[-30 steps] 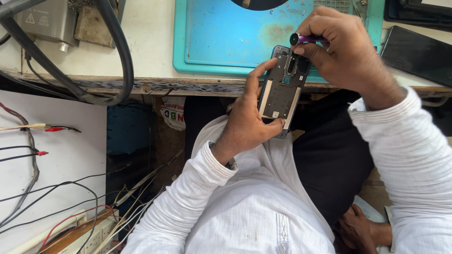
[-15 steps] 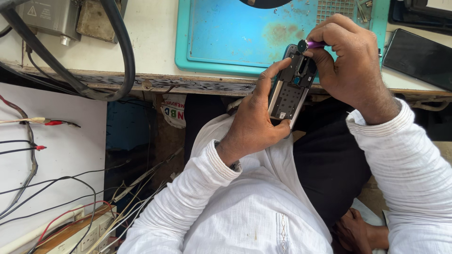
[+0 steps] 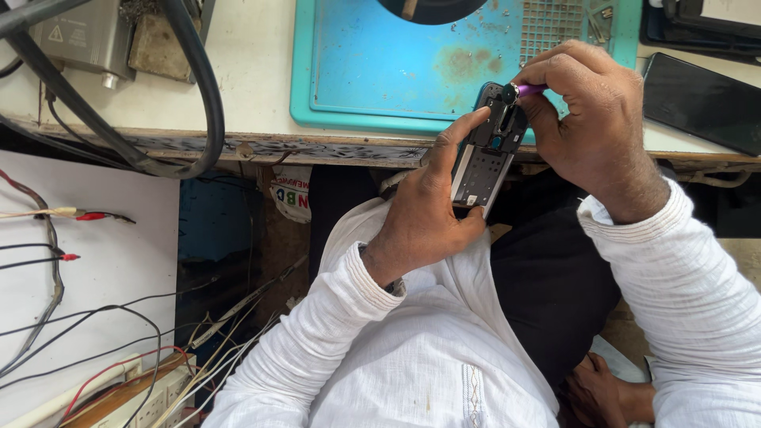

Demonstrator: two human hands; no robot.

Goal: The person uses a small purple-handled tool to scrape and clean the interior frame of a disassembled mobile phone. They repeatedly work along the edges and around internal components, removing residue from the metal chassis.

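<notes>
The left hand point(image 3: 424, 218) grips an opened phone point(image 3: 487, 150) over the edge of the teal mat point(image 3: 357, 71); the right hand point(image 3: 594, 127) pinches a purple-handled tool point(image 3: 523, 90) against it, the tip hidden behind fingers

The work mat point(image 3: 372, 71) lies on the desk point(image 3: 246, 87). A thick cable point(image 3: 198, 95) lies left of it, a flat phone point(image 3: 701, 103) right, and wires point(image 3: 71, 214) lower left.

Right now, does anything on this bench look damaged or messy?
Yes. The teal work mat carries brownish stains near its middle, and the opened phone in the left hand has its back off, its insides bare.
</notes>
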